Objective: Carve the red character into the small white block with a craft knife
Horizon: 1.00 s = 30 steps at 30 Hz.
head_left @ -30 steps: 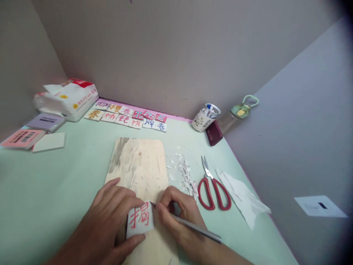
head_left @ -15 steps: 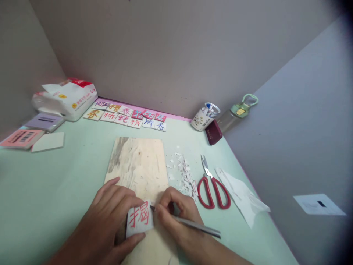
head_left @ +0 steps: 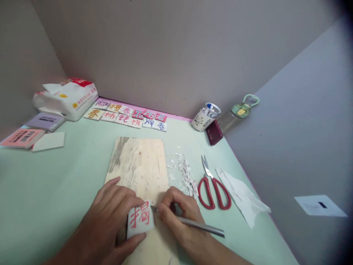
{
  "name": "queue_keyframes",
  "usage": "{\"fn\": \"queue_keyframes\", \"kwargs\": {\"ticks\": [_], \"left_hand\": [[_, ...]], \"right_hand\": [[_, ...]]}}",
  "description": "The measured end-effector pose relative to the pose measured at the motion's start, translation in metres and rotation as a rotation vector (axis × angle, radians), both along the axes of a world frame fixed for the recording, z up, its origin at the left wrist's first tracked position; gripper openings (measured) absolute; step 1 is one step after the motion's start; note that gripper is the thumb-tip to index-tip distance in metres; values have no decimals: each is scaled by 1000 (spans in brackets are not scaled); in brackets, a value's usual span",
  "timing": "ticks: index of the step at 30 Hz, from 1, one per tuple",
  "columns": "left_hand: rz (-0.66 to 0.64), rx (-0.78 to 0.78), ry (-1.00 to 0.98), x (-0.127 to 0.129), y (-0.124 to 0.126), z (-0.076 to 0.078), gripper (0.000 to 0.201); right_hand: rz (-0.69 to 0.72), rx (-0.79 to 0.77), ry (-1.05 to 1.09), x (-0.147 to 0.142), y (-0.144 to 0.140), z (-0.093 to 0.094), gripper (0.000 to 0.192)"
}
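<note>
grey partition walls on two sides, boxing in a pale green tabletop. flat on it, a long wooden board, grain running away from the viewer, near end under both hands. far left, a white tissue pack with red print, then two flat booklets and a blank white slab beside them. along the back edge, two rows of small tiles with painted characters. at the right rear corner, a patterned cup of pens, a dark red case just beside it, a green-capped bottle lying behind. right of the board, red-handled scissors, blades pointing away, next to a crumpled white paper; between scissors and board, a heap of white shavings.

left hand pressed down on a small white block with a red character, thumb at its near edge, fingers curled over its far left side, block resting on the board's near end. right hand pinched around a slim metal carving knife, held like a pen, tip touching the block's upper right edge.
</note>
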State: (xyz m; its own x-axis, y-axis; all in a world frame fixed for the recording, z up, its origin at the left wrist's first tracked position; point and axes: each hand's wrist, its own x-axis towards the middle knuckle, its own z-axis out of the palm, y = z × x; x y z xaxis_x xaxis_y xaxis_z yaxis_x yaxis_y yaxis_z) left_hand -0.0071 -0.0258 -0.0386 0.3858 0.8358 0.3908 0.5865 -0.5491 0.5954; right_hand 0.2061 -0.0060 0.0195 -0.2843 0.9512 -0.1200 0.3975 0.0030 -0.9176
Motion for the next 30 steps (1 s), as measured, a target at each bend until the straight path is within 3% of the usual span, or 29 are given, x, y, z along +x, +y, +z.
{"fn": "queue_keyframes", "kwargs": {"ticks": [13,19,30], "left_hand": [[9,11,20,3,0,2,34],[14,42,76,0,-1,-2,52],[19,17,13,-3,-3,-5,35]], "right_hand": [[27,112,38,0,-1,-6,24],[64,82,78,5,-1,-12,23],[66,95,55,7,-1,-12,23]]}}
